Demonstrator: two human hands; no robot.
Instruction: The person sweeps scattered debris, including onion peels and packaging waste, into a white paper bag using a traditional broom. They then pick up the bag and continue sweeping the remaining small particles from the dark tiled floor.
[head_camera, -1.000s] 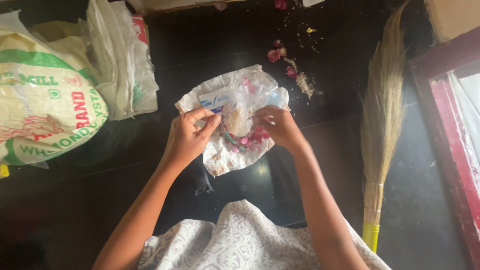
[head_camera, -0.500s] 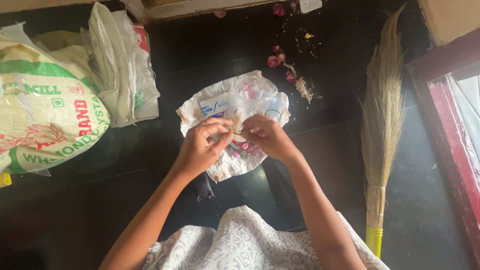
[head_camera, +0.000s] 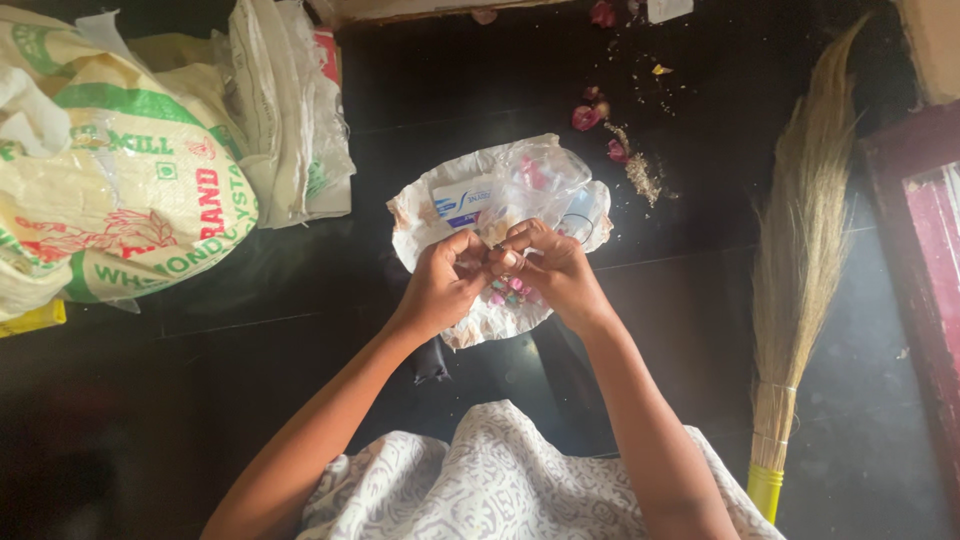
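Crumpled white paper sheet (head_camera: 425, 215), stained brown at its edges, lies on the dark floor directly under both hands, with a clear plastic bag (head_camera: 545, 180) and a small white-and-blue box (head_camera: 462, 202) just beyond the fingertips. Left hand (head_camera: 445, 280) and right hand (head_camera: 555, 270) meet knuckle to knuckle, fingers curled in and pinching something small between them — what it is I cannot tell. Pink and teal beads (head_camera: 508, 290) sit on the paper just beneath the hands. A straw broom with a yellow handle (head_camera: 800, 260) lies well off to the right hand's side — a printed woven sack (head_camera: 120, 190) well off to the left's.
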